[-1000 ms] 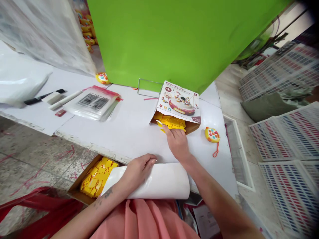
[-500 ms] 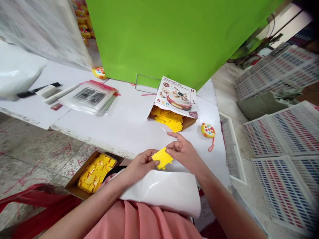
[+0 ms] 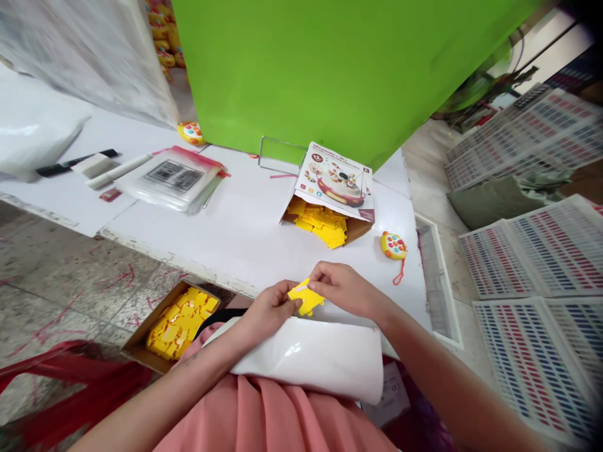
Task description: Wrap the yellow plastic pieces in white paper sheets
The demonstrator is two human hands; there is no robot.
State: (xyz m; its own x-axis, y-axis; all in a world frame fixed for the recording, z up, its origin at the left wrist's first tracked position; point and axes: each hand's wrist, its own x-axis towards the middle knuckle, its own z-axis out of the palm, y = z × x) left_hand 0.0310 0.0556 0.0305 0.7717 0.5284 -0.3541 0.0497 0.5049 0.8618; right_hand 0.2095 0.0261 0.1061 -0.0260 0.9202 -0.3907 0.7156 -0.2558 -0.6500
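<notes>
My left hand [image 3: 271, 312] pinches a flat yellow plastic piece [image 3: 308, 304] with small tabs by its left edge, just above the white sheet [image 3: 320, 355] on my lap. Along the upper part of the piece lies a small white strip [image 3: 301, 287]. My right hand [image 3: 342, 285] has thumb and fingers closed at the strip's right end, touching the top edge of the piece. Beyond the hands, an open printed carton [image 3: 334, 179] lies on its side on the table, with many similar yellow pieces [image 3: 323, 224] spilling at its mouth.
Right of the carton sits a yellow toy with coloured buttons [image 3: 393, 245] and a red cord. Plastic bags [image 3: 172, 179] lie at left on the table [image 3: 226, 242]. A box of yellow pieces [image 3: 181, 320] stands below the table edge. A green panel [image 3: 292, 69] rises behind; white baskets [image 3: 541, 245] stand at right.
The white strip, earlier on my right fingertip above the yellow piece, is now against the piece. My right index finger has come down and closed in. My left hand keeps its grip.
</notes>
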